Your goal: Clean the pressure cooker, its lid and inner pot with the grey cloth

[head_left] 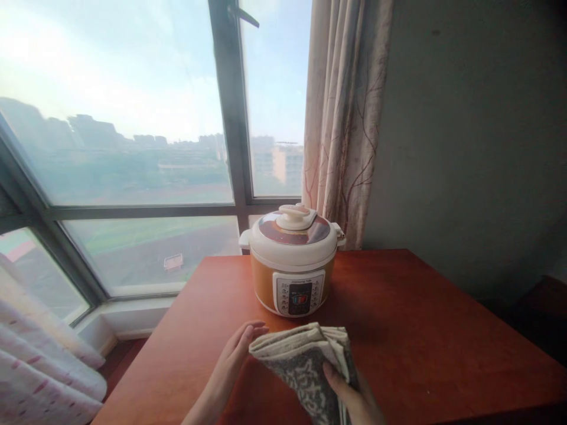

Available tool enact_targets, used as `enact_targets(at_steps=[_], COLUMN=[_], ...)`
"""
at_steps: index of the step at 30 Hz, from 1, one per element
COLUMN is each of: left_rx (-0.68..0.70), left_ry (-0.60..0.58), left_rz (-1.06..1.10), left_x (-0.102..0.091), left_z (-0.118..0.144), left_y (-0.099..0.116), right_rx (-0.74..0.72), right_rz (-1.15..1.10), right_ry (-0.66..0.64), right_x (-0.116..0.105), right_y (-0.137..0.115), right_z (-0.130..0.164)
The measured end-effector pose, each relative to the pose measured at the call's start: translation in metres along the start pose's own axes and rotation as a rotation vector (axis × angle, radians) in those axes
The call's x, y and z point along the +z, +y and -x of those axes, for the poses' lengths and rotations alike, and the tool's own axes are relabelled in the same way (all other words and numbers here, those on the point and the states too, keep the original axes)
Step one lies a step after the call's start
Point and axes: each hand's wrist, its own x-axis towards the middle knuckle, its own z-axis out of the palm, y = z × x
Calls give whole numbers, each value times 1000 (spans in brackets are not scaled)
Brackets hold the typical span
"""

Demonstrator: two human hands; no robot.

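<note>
Folded grey-and-cream patterned cloth (310, 360): held above the near edge of the reddish-brown wooden table (420, 330), grasped from below by the right hand (354, 398); left hand (234, 360) laid open, fingers flat against its left fold. Orange-and-cream electric pressure cooker (292, 260): set towards the far edge.

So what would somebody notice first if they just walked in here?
Probably the orange and cream cooker, standing lidded at the far side of the red-brown table by the big window. Nearer, the right hand holds a folded patterned cloth, with the left hand flat against its edge.
</note>
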Motion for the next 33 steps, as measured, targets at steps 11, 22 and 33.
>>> enact_targets(at_steps=[11,22,33], left_rx=[45,716,538], left_ry=[-259,323,433], left_rz=[141,-355,-531], left_x=[31,17,10], left_z=[18,-93,-164], left_y=[62,160,151], right_rx=[-86,-836,-1058], right_rz=[-267,-114,1546], right_ry=[152,442,206], right_x=[-24,10,109], right_y=[-58,-222,-229], right_z=[1,-55,-136])
